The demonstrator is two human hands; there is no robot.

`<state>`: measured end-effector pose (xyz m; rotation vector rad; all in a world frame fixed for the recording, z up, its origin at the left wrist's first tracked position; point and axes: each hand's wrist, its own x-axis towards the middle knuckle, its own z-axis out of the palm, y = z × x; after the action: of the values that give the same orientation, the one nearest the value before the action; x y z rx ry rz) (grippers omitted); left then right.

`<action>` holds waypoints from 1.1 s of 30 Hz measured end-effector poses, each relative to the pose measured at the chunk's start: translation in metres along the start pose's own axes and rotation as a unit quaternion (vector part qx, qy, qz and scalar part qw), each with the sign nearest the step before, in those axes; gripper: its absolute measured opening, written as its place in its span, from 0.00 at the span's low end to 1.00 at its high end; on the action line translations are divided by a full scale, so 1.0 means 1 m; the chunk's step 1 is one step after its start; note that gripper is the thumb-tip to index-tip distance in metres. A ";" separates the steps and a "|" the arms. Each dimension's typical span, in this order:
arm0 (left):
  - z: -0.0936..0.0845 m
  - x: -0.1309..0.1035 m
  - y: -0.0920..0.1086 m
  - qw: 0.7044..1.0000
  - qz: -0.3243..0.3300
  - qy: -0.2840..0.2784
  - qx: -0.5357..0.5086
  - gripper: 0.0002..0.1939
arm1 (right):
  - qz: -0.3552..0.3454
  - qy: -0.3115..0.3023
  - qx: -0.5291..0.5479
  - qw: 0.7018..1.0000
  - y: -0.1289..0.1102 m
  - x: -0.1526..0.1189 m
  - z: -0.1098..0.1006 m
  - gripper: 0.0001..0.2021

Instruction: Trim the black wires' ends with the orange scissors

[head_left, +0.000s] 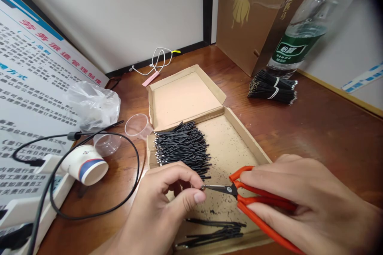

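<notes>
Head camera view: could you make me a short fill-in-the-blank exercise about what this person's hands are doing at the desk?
1. The right hand grips scissors whose handles are coloured ____.
2. The left hand pinches a thin wire right at the scissor ____.
3. The big pile of black wires lies inside an open ____ box.
4. Beside the power strip, a paper cup lies on its ____.

Missing words: orange; tips; cardboard; side

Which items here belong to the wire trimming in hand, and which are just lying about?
In use: left hand, right hand, orange scissors, loose black wires, cardboard box, bundled wires.
Lying about: water bottle, paper cup, plastic cups, plastic bag, power strip.
</notes>
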<state>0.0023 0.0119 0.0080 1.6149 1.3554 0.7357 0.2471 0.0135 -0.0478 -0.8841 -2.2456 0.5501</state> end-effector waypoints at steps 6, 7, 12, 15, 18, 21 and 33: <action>-0.001 -0.001 0.000 1.000 -0.002 0.000 -0.001 0.06 | 0.018 -0.002 0.013 1.000 -0.002 0.001 -0.001 0.11; -0.001 0.000 0.000 1.000 -0.001 0.000 -0.001 0.06 | 0.015 0.003 0.014 1.000 -0.002 0.001 -0.001 0.11; 0.000 0.001 0.001 1.000 -0.003 -0.002 -0.002 0.06 | 0.002 0.010 0.005 1.000 -0.001 0.000 0.000 0.11; 0.000 0.001 0.001 1.000 -0.012 -0.003 -0.004 0.06 | 0.003 0.011 0.000 1.000 0.000 0.000 0.001 0.10; 0.000 0.001 0.000 1.000 -0.014 -0.001 -0.004 0.06 | 0.009 0.000 -0.013 1.000 0.000 0.001 0.000 0.10; -0.001 0.002 0.000 1.000 -0.010 0.004 -0.009 0.06 | 0.015 0.001 -0.002 1.000 -0.001 0.002 -0.001 0.10; -0.002 0.003 0.003 1.000 -0.003 0.006 -0.005 0.06 | 0.013 0.004 -0.006 1.000 -0.001 -0.003 0.000 0.11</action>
<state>0.0028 0.0148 0.0108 1.6006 1.3625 0.7498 0.2478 0.0107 -0.0483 -0.9226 -2.2343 0.5439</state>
